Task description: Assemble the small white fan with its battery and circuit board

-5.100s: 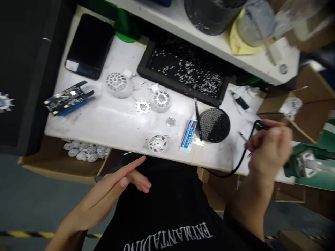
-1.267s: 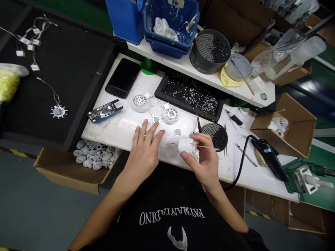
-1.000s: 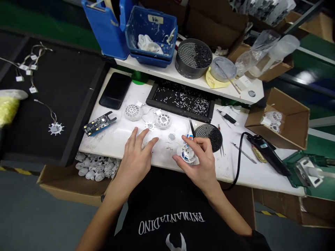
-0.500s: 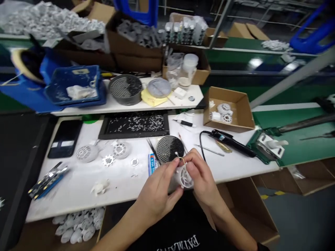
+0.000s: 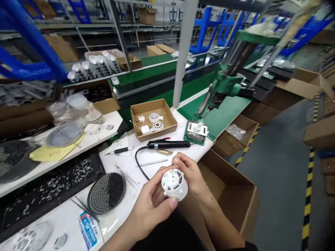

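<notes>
My left hand (image 5: 154, 202) wraps round a white plastic fan housing (image 5: 179, 192), thumb on its near side. The open, spoked end faces up towards me, and white fan blades show inside. Just beyond the housing's right rim is my right hand (image 5: 190, 170), its thumb and fingertips pinched together. A thin, pale bit shows at those fingertips, too small to name for certain. A black electric screwdriver (image 5: 170, 144) lies on the white bench beyond my hands, with a thin metal rod (image 5: 154, 162) in front of it.
A cardboard box (image 5: 167, 133) holds several white fan parts. Right of it stands a green press (image 5: 202, 137). Left are a round dish of black screws (image 5: 98, 197), a blue-and-white glue packet (image 5: 89, 230) and a black tray (image 5: 101, 167). A large open carton (image 5: 247, 209) stands below the bench edge.
My view has swung to the right, bringing the press and floor into sight. The housing has turned so its spoked end faces up. The wire visible earlier at my fingers is now mostly hidden.
</notes>
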